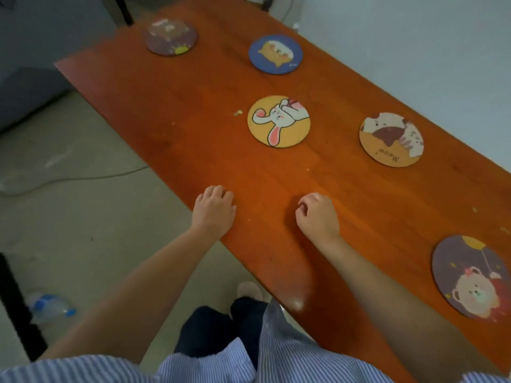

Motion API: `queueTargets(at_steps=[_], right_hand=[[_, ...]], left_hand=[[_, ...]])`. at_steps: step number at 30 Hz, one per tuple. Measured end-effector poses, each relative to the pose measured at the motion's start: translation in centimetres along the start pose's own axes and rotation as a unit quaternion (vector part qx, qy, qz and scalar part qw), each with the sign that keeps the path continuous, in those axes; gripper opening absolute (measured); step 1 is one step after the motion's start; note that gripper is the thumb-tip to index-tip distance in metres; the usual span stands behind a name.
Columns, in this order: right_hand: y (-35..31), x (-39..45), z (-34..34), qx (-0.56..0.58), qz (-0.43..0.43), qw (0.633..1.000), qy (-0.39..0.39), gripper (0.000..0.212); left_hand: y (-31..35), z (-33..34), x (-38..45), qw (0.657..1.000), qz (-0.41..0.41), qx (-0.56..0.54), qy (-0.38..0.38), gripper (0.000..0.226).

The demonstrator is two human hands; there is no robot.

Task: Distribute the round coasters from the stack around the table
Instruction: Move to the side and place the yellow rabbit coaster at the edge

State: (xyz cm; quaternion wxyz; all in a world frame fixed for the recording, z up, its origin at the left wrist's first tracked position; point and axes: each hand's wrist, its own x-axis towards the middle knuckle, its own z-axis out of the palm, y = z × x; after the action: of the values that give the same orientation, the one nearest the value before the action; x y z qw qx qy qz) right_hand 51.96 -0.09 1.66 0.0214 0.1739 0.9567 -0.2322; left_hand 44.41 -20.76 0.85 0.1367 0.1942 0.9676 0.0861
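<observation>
Several round coasters lie flat and apart on the reddish wooden table (171, 111). A yellow rabbit coaster (278, 121) sits in the middle, an orange cat coaster (391, 142) to its right, a blue one (275, 54) and a dark purple one (170, 37) farther off, and a purple bear coaster (474, 279) at the near right. No stack shows. My left hand (213, 210) rests at the table's near edge with curled fingers. My right hand (318, 214) rests on the table beside it, fingers curled, holding nothing.
A small crumb (237, 113) lies left of the rabbit coaster. On the floor are a plastic bottle (49, 305) at the left and a grey cable (83, 178). A white wall runs along the table's right side.
</observation>
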Motion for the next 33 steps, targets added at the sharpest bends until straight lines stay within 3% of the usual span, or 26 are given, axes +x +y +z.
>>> queueTargets(at_steps=[4, 9, 17, 20, 23, 26, 29, 31, 33], right_hand=[[-3.1, 5.8, 0.3, 0.057, 0.124, 0.991, 0.015, 0.024], [-5.9, 12.6, 1.0, 0.138, 0.264, 0.954, 0.038, 0.04], [-9.1, 20.1, 1.6, 0.107, 0.473, 0.867, 0.115, 0.079], [-9.0, 21.0, 1.7, 0.091, 0.527, 0.838, 0.108, 0.07], [-8.2, 20.8, 1.1, 0.104, 0.531, 0.836, 0.097, 0.012], [-7.9, 19.0, 0.8, 0.113, 0.518, 0.839, 0.12, 0.029], [-9.6, 15.7, 1.5, 0.228, 0.566, 0.773, 0.171, 0.017], [-12.3, 13.0, 2.9, 0.322, 0.598, 0.725, 0.117, 0.028], [-15.9, 10.6, 5.0, 0.356, 0.576, 0.736, -0.018, 0.033]], left_hand=[[-4.0, -2.9, 6.0, 0.999, 0.035, 0.022, -0.018, 0.042], [-9.1, -5.9, 13.9, 0.993, 0.103, 0.034, -0.047, 0.05], [-15.1, -7.1, 21.5, 0.968, 0.205, 0.087, -0.118, 0.065], [-16.7, -6.7, 22.5, 0.955, 0.253, 0.1, -0.12, 0.064], [-17.8, -6.4, 23.2, 0.947, 0.287, 0.095, -0.106, 0.063], [-18.1, -5.9, 23.3, 0.945, 0.3, 0.092, -0.09, 0.063], [-18.1, -5.6, 23.4, 0.945, 0.304, 0.083, -0.087, 0.063], [-18.2, -5.7, 23.3, 0.945, 0.305, 0.08, -0.081, 0.062], [-18.1, -5.9, 23.1, 0.945, 0.306, 0.082, -0.083, 0.061]])
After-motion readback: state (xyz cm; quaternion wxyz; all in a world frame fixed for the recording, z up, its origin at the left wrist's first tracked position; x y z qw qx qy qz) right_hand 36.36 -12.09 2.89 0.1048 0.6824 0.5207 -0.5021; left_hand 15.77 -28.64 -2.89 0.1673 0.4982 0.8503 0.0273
